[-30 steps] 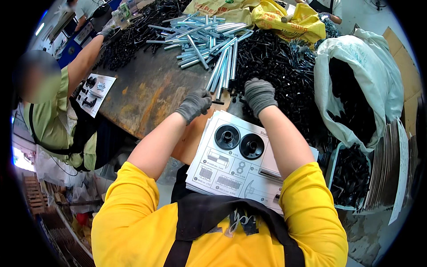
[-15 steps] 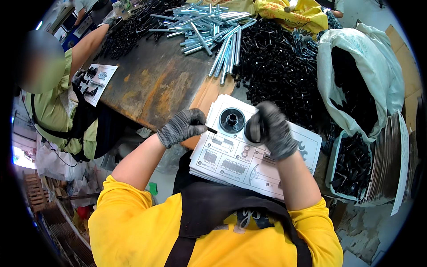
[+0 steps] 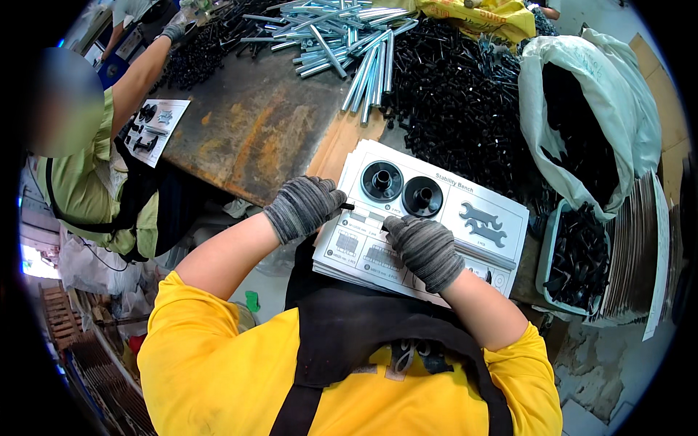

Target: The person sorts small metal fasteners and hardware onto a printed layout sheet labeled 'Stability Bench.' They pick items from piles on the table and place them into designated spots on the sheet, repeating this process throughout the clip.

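Head view: black piece [image 3: 348, 206] in left hand [image 3: 302, 209], near printed sheets [image 3: 512, 218].

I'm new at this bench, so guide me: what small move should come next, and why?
Probably lower the small dark piece held by the left hand onto the printed sheet: drawn part outlines are close by, and two black discs lie on it.

The left grip [image 3: 304, 211] hides one end of a black pin [image 3: 348, 206]; the right grip [image 3: 429, 256] covers part of the sheet [image 3: 503, 218], and the dark bit [image 3: 384, 228] at its tip is too small to tell. The top edge cuts off the yellow bag [image 3: 483, 19]. A co-worker's head [image 3: 69, 102] is blurred.
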The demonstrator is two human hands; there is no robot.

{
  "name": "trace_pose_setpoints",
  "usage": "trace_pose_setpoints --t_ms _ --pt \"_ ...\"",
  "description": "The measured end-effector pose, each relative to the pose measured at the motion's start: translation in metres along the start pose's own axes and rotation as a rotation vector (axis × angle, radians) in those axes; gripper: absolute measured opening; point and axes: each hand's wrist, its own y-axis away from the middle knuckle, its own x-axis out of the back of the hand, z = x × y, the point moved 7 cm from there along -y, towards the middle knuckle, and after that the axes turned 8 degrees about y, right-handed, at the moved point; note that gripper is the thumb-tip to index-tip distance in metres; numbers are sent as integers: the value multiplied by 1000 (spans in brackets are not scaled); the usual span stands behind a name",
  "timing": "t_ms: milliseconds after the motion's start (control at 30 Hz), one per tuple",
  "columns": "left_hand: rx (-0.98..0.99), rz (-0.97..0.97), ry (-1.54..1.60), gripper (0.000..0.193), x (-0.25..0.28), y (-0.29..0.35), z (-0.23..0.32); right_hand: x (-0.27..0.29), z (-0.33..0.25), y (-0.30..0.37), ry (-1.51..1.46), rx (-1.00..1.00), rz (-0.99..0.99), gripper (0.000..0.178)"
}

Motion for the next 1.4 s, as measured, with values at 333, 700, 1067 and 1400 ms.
trace_pose_setpoints --t_ms 333,700,1067,1400 --pt "47 -317 -86 21 -4 -7 5 -3 -8 -3 155 18 -228 22" --pt "148 -547 352 21 -18 -37 -21 -11 9 -31 -131 -112 -334 25" --pt "-13 -87 277 16 -1 -12 2 7 -10 -14 63 -1 -102 27" --pt "120 29 235 16 -9 -7 1 -12 -1 -2 -83 -18 -61 24"
